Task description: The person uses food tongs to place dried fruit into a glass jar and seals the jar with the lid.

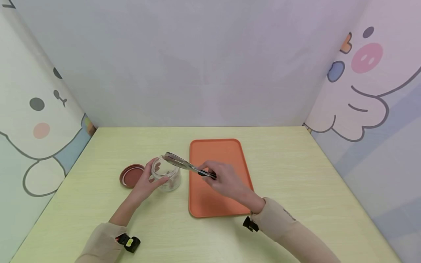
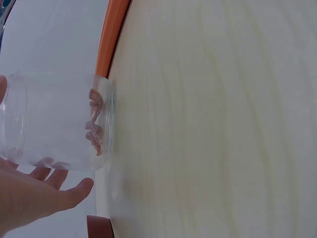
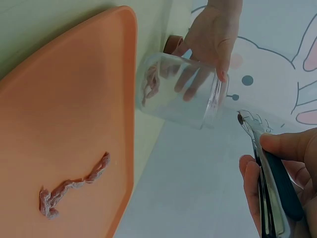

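Note:
A clear glass jar (image 1: 170, 183) stands on the table left of the orange tray (image 1: 215, 150). My left hand (image 1: 144, 185) grips it near its open mouth, thumb on the near side and fingers round the far side. Wrinkled, reddish-brown dried strips (image 2: 94, 121) with a whitish coating lie at the jar's bottom. My right hand (image 1: 225, 179) holds metal tongs (image 1: 184, 163) by their dark handles, over the tray. The tongs' tips reach left to the jar's rim. One similar twisted strip (image 3: 74, 184) lies on the tray, hidden from the head view by my right hand.
A round reddish-brown lid (image 1: 132, 177) lies on the table just left of the jar, behind my left hand. The pale wood-grain table (image 1: 283, 164) meets a plain back wall (image 1: 204, 73). Side walls carry cartoon animals.

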Demonstrator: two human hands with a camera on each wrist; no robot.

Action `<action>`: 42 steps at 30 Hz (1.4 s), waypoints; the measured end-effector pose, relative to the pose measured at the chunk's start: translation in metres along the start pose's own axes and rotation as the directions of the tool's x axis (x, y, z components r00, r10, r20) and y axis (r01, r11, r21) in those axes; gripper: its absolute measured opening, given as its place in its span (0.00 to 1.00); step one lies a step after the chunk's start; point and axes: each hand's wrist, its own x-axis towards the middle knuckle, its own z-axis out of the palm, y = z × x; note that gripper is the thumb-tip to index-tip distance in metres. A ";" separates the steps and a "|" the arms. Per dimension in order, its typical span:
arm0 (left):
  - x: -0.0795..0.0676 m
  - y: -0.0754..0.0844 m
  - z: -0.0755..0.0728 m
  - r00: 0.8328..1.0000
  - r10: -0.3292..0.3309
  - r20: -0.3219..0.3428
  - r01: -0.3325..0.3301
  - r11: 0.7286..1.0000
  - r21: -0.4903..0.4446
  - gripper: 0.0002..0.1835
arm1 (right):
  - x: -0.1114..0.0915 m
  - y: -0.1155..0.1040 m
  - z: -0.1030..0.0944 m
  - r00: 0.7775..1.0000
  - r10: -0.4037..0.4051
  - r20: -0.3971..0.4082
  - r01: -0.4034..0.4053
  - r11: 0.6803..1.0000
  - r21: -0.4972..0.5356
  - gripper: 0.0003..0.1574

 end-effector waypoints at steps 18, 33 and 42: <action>-0.001 0.000 0.000 1.000 0.019 -0.003 -0.019 1.000 -0.004 0.41 | 0.009 0.002 0.015 1.000 -0.010 -0.010 0.011 0.997 0.070 0.15; 0.001 -0.003 0.000 1.000 0.001 -0.001 -0.001 1.000 0.007 0.42 | -0.010 0.042 -0.020 0.997 -0.016 -0.075 0.019 0.999 0.042 0.20; 0.001 -0.004 -0.001 1.000 0.007 0.001 -0.007 1.000 0.003 0.42 | -0.031 0.071 -0.035 0.997 -0.064 -0.036 0.063 0.997 -0.033 0.24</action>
